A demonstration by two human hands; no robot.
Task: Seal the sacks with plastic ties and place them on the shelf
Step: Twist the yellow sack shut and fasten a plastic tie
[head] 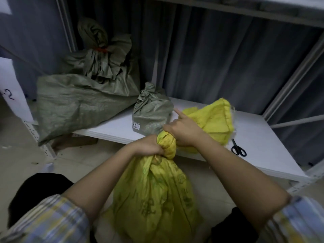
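Left hand (pixel 149 145): clenched tight around the gathered neck of the yellow sack (pixel 154 195), gripping just below the twist. Right hand (pixel 184 130): wrapped around the twisted neck directly beyond the left hand, the two nearly touching; forefinger extended and pointing away, remaining fingers closed on the fabric.

The yellow sack stands upright below both hands, on the floor between the person's knees, its body full and creased, with faint green print on the surface. Its loose open mouth fans out past the right hand and lies across the front of the white shelf board (pixel 259 137).

Just right of the right hand, on the shelf board, a pair of black-handled scissors (pixel 238 149) lies near the front edge, beside the sack's mouth.

Just beyond the hands, a small grey-green sack (pixel 152 114) stands on the shelf board, its top knotted, a white label with printed figures at its lower front.

Farther left and beyond, a large grey-green sack (pixel 78 104) slumps over the shelf's left end. Behind it a second grey-green sack (pixel 101 58) stands upright, its neck bound with a red tie (pixel 101 49).

No tie is discernible on the yellow sack's neck.
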